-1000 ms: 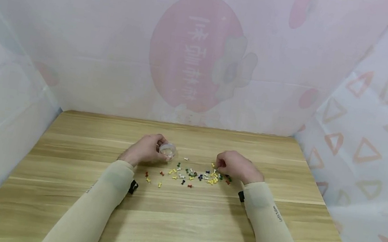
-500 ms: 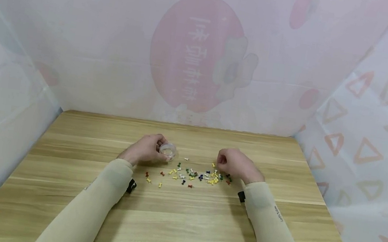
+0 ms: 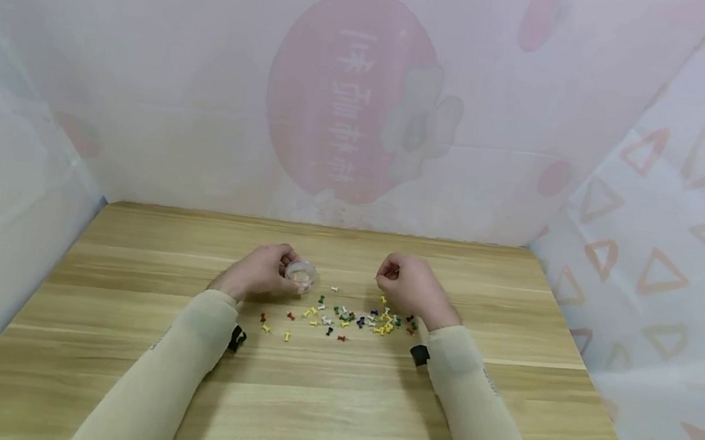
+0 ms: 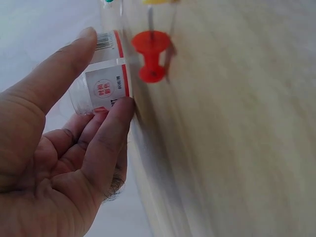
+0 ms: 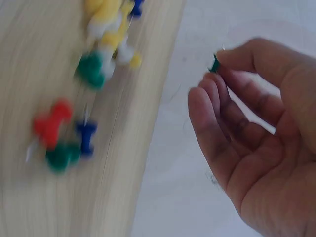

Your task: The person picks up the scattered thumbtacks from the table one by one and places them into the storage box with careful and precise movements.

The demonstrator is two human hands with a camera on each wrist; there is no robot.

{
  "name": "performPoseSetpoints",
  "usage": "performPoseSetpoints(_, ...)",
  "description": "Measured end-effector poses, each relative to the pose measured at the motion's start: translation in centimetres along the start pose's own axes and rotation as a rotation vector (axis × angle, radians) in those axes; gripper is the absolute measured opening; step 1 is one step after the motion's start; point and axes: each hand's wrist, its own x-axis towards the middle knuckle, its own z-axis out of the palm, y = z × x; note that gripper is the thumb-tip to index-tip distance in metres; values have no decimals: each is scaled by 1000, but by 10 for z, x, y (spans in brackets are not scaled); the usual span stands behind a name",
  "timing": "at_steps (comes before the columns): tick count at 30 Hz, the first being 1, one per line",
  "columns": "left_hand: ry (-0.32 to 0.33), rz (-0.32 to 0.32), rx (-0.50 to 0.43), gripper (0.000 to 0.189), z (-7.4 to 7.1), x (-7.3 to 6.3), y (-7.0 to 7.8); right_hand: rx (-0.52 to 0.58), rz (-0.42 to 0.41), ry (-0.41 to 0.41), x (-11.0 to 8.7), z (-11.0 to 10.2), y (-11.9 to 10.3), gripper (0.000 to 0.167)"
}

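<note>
A printed wall [image 3: 199,153] and the back edge of the wooden table [image 3: 299,408] lie beyond the clear tub [image 4: 103,81]; the widest open room is on the tub's near side. Left of the tub, the left hand [image 3: 261,267] grips it; to its right, the right hand [image 3: 413,289] pinches with finger and thumb. Loose pins [image 3: 361,322] spread nearer than the tub, mostly rightward. In the pinch sits one green push pin [image 5: 215,64]. Carrying it tubward seems the step in hand; the next move likely calls for a leftward pass, clear of the loose pins.

Clear tub [image 4: 106,81] near scattered pushpins [image 3: 346,316]
</note>
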Motion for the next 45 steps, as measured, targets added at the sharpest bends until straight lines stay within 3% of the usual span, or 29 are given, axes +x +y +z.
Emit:
performPoseSetpoints(8,-19,-14,5,52,-2,-5,3,149,-8,29,11,20,-24,7)
performPoseSetpoints(15,-24,-17,48,51,1,-11,10,124,-49,5,18,36,-42,6)
performPoseSetpoints(28,-1,33,78,48,7,-5,12,95,-101,-48,31,55,-79,9)
performPoseSetpoints(39,-8,41,59,46,11,-3,13,55,-89,-74,41,66,-81,6)
performPoseSetpoints(45,-9,32,66,48,10,-5,15,64,-109,-92,39,61,-80,11)
